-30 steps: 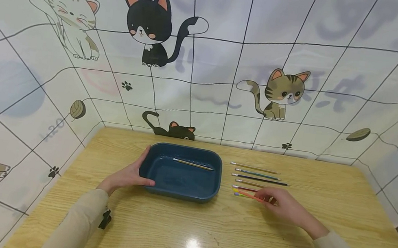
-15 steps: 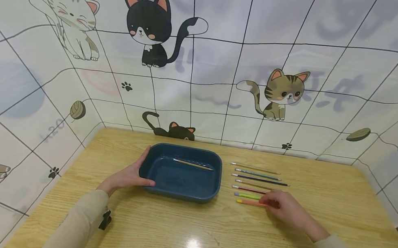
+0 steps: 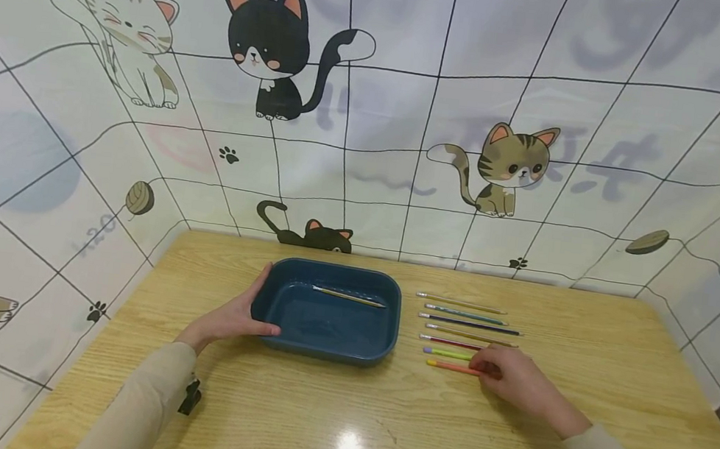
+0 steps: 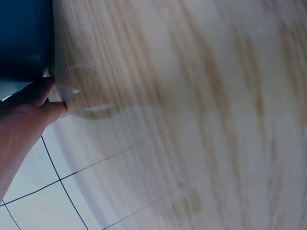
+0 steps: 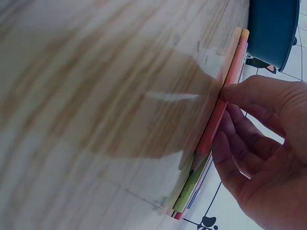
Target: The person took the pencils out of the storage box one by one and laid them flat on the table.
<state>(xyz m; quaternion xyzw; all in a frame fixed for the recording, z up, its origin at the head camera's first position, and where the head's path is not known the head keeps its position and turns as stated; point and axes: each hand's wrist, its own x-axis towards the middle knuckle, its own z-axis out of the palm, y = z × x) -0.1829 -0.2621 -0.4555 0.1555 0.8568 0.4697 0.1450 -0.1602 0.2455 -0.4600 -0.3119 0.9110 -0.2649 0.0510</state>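
In the head view my left hand (image 3: 235, 321) grips the left end of a dark blue rectangular dish (image 3: 321, 353), thumb along its near side. Inside the dish lies one pencil (image 3: 348, 297). My right hand (image 3: 522, 384) pinches an orange-red pencil (image 3: 450, 367) with a yellow end, close over the table at the near end of a row. Seen from the right wrist, the thumb presses on the orange-red pencil (image 5: 218, 112) near its middle, with the other fingers curled along its far side. Beside it lies a green pencil (image 3: 445, 353) with a purple end.
Several more pencils lie roughly parallel behind, among them a red one (image 3: 449, 341), a dark one (image 3: 468, 324) and a teal one (image 3: 464, 315). The wooden table (image 3: 325, 413) meets a cat-print wall sheet (image 3: 386, 109) at the back.
My right hand has moved slightly right and toward me, bringing the orange-red pencil from across the green one to a parallel spot in front of it. My left hand has stayed on the dish.
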